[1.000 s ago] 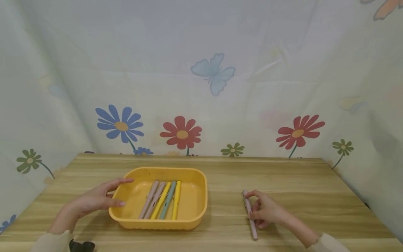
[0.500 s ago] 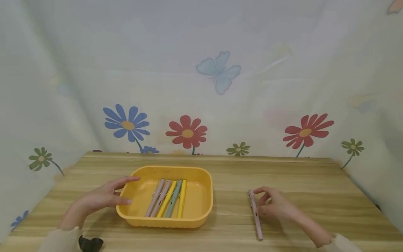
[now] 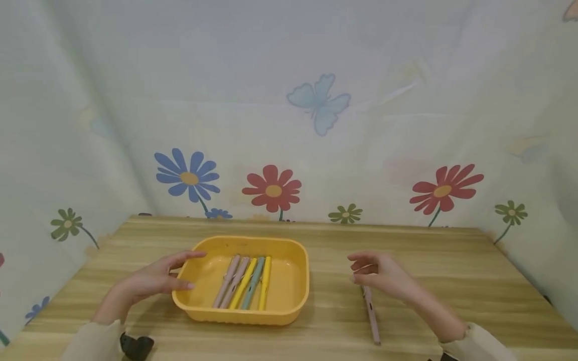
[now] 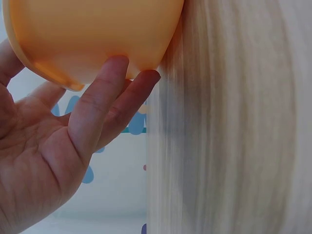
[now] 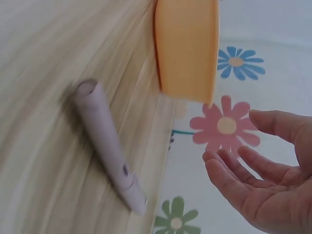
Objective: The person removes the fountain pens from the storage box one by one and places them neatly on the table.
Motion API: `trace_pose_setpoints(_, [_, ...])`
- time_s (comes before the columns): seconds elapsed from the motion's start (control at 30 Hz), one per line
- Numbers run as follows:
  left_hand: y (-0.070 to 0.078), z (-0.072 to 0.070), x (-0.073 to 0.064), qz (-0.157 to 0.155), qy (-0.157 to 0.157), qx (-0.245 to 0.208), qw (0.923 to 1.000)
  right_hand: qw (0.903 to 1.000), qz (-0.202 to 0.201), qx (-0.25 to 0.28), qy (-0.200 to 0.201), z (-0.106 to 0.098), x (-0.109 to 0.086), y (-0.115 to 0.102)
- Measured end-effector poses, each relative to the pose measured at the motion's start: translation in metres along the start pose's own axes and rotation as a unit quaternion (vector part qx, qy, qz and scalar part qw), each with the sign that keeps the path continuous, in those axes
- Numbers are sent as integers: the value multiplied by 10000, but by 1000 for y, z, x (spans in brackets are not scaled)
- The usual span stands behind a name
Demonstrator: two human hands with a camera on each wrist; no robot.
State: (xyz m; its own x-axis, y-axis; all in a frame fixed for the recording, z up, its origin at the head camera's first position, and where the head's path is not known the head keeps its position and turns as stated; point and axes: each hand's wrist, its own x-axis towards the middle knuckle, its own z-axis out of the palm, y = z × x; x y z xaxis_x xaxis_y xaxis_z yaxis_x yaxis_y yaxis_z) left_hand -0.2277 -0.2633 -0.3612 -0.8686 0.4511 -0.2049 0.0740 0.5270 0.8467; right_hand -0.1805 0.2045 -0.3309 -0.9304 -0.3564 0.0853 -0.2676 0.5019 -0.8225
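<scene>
My left hand [image 3: 155,278] grips the left end of a yellow plastic basket [image 3: 246,317], the thumb over the rim and other fingertips against the outer wall [image 4: 97,34]. Inside lie several capped pens side by side: two mauve pens [image 3: 227,282], a green pen [image 3: 253,284] and two yellow pens [image 3: 265,284]. A single mauve pen [image 5: 107,139] lies on the table to the right of the basket. Above its far end hovers my right hand [image 3: 388,276], fingers loosely bent, with a gap between thumb and fingertips and nothing held.
The wood-grain table [image 3: 329,336] runs back to a pale cloth [image 3: 217,125] printed with flowers and a butterfly. A black object [image 3: 137,347] shows by the left sleeve. The cloth also hangs along both sides.
My right hand has let go of the single mauve pen and risen off it, moving slightly away from me. The pen stays on the table. My left hand keeps its hold on the basket.
</scene>
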Motion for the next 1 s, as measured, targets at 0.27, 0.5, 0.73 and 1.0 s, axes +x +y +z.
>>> trace_pose_setpoints(0.27, [3,5,6,50,37,100,9999,9997,-185,117,-110,16,17,-21])
trace_pose_setpoints(0.5, [0,3,-1,-24,28,52,10000,9983,-357,330,-328,45,39,-34])
trace_pose_setpoints(0.73, [-5,5,-3,-153,-54,-159,9997,9972,-75,569,-473,81,58,-45])
trace_pose_setpoints(1.0, [1,3,-2,-13,125,184,9998,9972,367,178,-627,114,78,-58])
